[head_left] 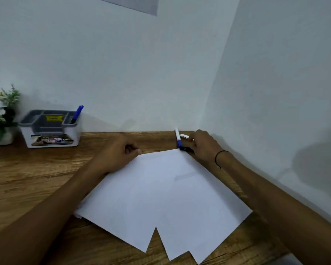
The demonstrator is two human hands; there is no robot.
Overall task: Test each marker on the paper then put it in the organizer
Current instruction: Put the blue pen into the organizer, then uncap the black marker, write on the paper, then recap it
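A white paper sheet [161, 197] lies tilted on the wooden desk [27, 178]. My left hand [118, 155] rests on the sheet's upper left edge with its fingers curled and nothing in them. My right hand [203, 146] lies over the markers at the back right corner. A white marker with a blue cap [178, 139] lies just left of it, untouched. A black-ended marker [185, 149] and a white marker end [184, 136] poke out from under my fingers; the grip is hidden. The grey-and-white organizer [25, 134] stands at the back left, with a blue marker [77, 113] upright in its right compartment.
A potted artificial plant [0, 111] stands left of the organizer at the frame's edge. White walls close the desk at the back and along the right side, right beside my right arm. Bare wood lies between the organizer and the paper.
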